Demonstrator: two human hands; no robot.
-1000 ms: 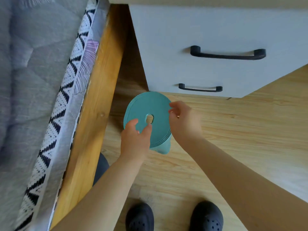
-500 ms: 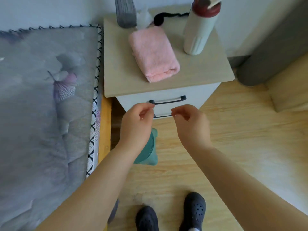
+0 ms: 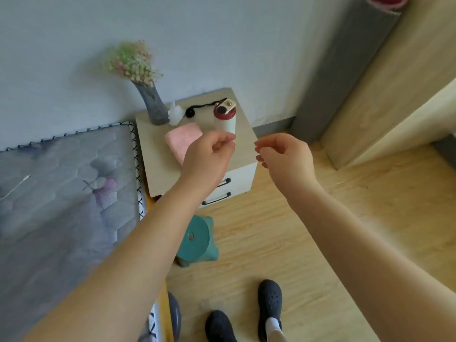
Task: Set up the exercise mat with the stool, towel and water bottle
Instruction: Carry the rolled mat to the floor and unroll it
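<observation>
The teal plastic stool point(image 3: 197, 240) stands on the wooden floor in front of the nightstand point(image 3: 158, 169), partly hidden by my left forearm. On the nightstand top lie a folded pink towel point(image 3: 181, 140) and a white water bottle point(image 3: 225, 118) with a red cap. A grey rolled mat point(image 3: 345, 70) leans upright in the corner at the upper right. My left hand point(image 3: 209, 154) and my right hand point(image 3: 283, 154) hover above the nightstand's front edge, fingers loosely curled, holding nothing.
A bed with a grey quilted cover point(image 3: 61, 193) fills the left side, close beside the stool. A grey vase of dried flowers point(image 3: 153, 107) and a black cord stand at the back of the nightstand. A wooden wardrobe point(image 3: 394, 82) rises at the right. My feet point(image 3: 269, 299) are on the floor below.
Both hands have let go of the stool's seat and risen to nightstand height. The view has lifted from the stool to the nightstand top and wall.
</observation>
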